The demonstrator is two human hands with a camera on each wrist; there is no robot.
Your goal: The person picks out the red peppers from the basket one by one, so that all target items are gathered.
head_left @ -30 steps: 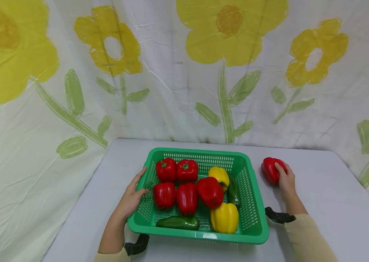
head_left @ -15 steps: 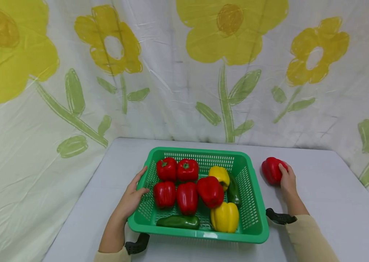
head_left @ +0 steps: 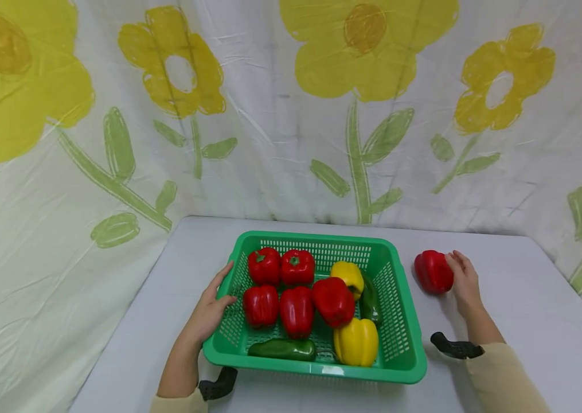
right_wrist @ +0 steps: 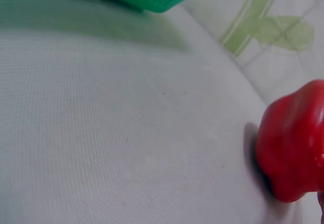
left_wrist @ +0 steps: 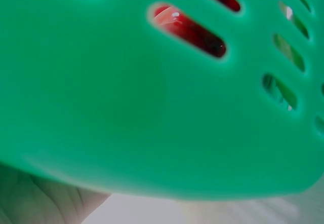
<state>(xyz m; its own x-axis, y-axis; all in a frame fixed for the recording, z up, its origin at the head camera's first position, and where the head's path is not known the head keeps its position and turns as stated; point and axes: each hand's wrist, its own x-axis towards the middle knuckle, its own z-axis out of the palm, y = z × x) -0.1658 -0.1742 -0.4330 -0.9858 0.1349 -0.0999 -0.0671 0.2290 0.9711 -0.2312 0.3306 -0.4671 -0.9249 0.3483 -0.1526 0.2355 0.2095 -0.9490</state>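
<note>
In the head view a green plastic basket (head_left: pixel 316 374) holds several red bell peppers (head_left: pixel 297 312), two yellow bell peppers (head_left: pixel 356 342) and two long green peppers (head_left: pixel 281 349). My left hand (head_left: pixel 208 315) grips the basket's left side, thumb over the rim and fingers along the outer wall. To the right of the basket, a single red bell pepper (head_left: pixel 433 272) sits on the table. My right hand (head_left: pixel 466 282) is at this pepper's right side, fingertips right by its skin and fingers loosely extended. The right wrist view shows that pepper (right_wrist: pixel 293 143) at its right edge.
A white-covered table (head_left: pixel 518 298) carries everything. Behind it hangs a white cloth (head_left: pixel 270 143) painted with yellow flowers. Black wrist mounts (head_left: pixel 456 347) stick out from both sleeves. In the left wrist view the basket wall (left_wrist: pixel 152 107) fills most of the picture.
My right hand has loosened from the single red bell pepper and shifted right, leaving the pepper on the table. My left hand stays on the basket, which has not visibly moved.
</note>
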